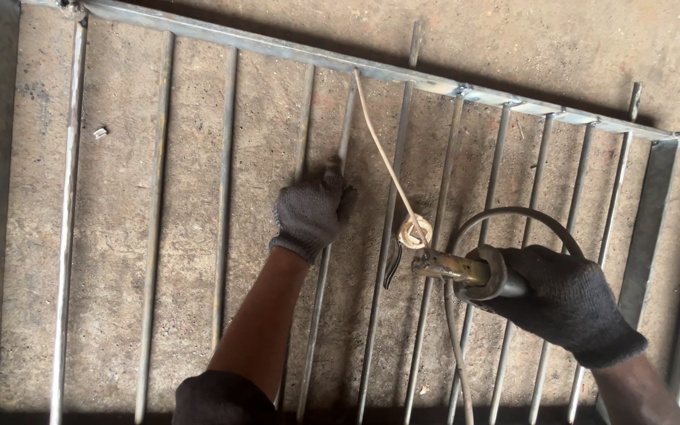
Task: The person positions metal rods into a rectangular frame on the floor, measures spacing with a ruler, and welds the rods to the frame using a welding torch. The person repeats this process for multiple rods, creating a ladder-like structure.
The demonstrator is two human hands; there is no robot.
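Rod [383,149]: a thin pale welding rod, clamped at its lower end in the holder, slanting up and left so its tip meets the top rail just where a bar joins it — held long and slanted, it seems, so the hand keeps well back from the joint.
Holder [450,266]: a worn brass-coloured electrode holder, lying almost level, nose pointing left, below the rail and over the bars right of the middle.
Right hand [564,303]: in a dark knit glove, closed tight round the holder's handle; the wrist comes in from the lower right, forearm low.
Cable [513,214]: a dark lead arching up out of the holder's back end and looping down past it toward the bottom edge — kept behind the grip, clear of the rod.
Left hand [311,211]: gloved too, below the rail and left of the rod, pressed flat-fisted on one bar, fingers curled over it; probably steadying that bar against the rail. The arm runs straight down to a dark sleeve.
Grille [277,49]: a steel frame of a long top rail and many thin upright bars, lying flat.
Floor [120,197]: rough concrete showing between the bars, a small scrap lying on it far left under the rail.
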